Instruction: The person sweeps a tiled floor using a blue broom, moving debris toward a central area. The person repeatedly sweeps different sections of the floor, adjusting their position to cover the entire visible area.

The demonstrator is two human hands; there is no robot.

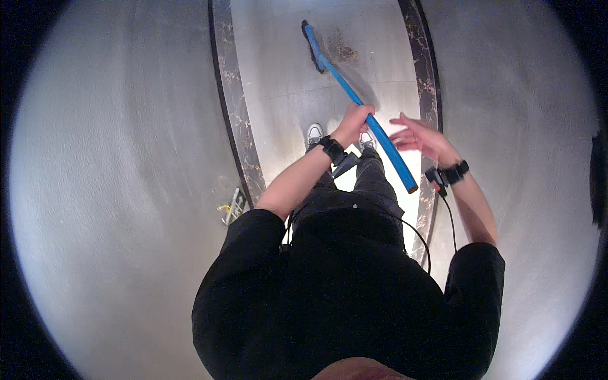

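My left hand (354,124) is closed around the blue handle of a broom (390,153), whose upper end slants down to the right towards my body. The broom's head, blue with dark bristles, rests on the tiled floor ahead, at the top of the view. Just right of the broom head lies a scattered patch of brown debris (346,49). To the right of the handle, my right hand (412,135) is held apart from it, slightly blurred, fingers spread and holding nothing.
Pale walls rise on both sides of a narrow corridor. Dark marbled borders (420,57) edge the floor left and right. A socket-like fixture with a yellow part (233,207) is at the left wall. My shoes (314,132) stand below the broom; a black cable hangs by my right arm.
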